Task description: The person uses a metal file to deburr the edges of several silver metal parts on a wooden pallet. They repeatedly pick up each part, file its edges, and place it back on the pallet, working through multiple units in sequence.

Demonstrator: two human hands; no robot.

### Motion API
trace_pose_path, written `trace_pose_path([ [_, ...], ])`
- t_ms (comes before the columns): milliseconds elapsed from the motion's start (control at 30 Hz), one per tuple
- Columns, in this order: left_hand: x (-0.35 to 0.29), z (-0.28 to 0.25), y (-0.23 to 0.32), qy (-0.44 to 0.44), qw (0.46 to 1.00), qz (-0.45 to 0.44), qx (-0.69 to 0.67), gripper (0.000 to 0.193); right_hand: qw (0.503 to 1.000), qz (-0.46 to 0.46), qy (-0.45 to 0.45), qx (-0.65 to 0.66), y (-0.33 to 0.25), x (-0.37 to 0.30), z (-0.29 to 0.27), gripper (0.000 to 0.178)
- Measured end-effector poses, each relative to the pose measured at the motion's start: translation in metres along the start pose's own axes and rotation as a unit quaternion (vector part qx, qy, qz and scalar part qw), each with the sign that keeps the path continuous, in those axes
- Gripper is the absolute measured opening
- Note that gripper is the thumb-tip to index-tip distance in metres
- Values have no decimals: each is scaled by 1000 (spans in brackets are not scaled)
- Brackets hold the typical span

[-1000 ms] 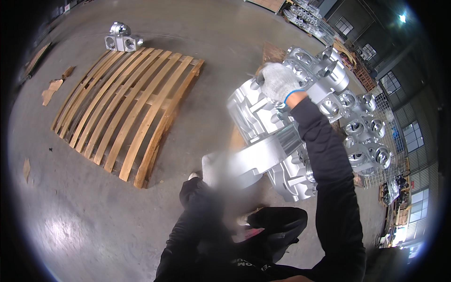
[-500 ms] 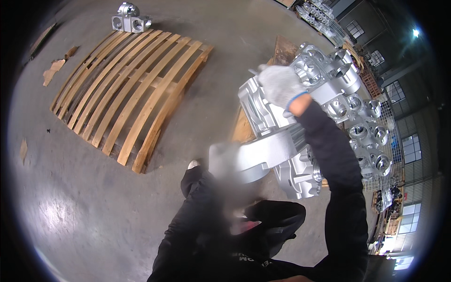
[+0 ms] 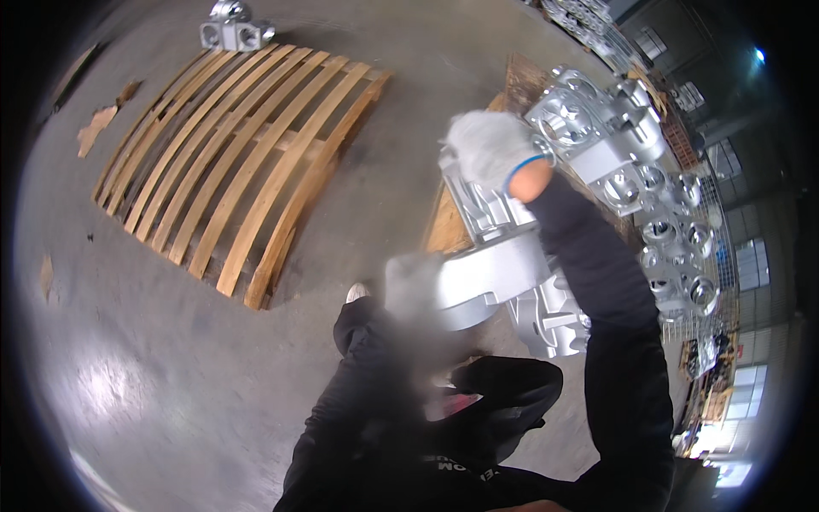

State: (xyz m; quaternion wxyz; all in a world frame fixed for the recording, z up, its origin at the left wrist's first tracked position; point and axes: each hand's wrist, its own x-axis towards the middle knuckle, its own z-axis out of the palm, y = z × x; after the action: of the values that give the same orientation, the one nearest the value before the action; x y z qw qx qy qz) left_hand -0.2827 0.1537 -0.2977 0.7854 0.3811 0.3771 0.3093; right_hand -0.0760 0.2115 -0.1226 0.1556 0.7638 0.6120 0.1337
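Observation:
A large silver metal casting point(image 3: 495, 269) with a rounded, ring-like end lies tilted over the other castings in front of me. My left hand point(image 3: 414, 286), in a pale glove and blurred by a smudge in the picture, is closed around the near left end of it. At the far end my right hand point(image 3: 490, 152), in a white knit glove with a blue cuff edge, curls its fingers over ribbed silver metal. Its palm side and thumb are hidden. Below the held casting sits another ribbed casting point(image 3: 550, 320).
Rows of silver castings point(image 3: 674, 243) stand to the right, some with round bores, beside wire mesh. A slatted wooden pallet point(image 3: 247, 162) lies on the left of the concrete floor point(image 3: 162, 341). At its far end stands another casting point(image 3: 235, 34). Torn cardboard point(image 3: 96, 128) lies farther left.
My right hand has moved slightly left over the far end of the casting. My left hand and the casting's near end have shifted a little to the right in the picture.

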Motion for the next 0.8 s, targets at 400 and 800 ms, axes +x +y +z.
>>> trace_pose_path([
  [400, -2, 11, 22, -18, 1000, 17, -9, 55, 951, 265, 113, 111, 120, -85, -50, 21],
  [800, 31, -11, -24, 33, 999, 8, -35, 37, 965, 217, 16, 144, 132, -64, -49, 22],
])
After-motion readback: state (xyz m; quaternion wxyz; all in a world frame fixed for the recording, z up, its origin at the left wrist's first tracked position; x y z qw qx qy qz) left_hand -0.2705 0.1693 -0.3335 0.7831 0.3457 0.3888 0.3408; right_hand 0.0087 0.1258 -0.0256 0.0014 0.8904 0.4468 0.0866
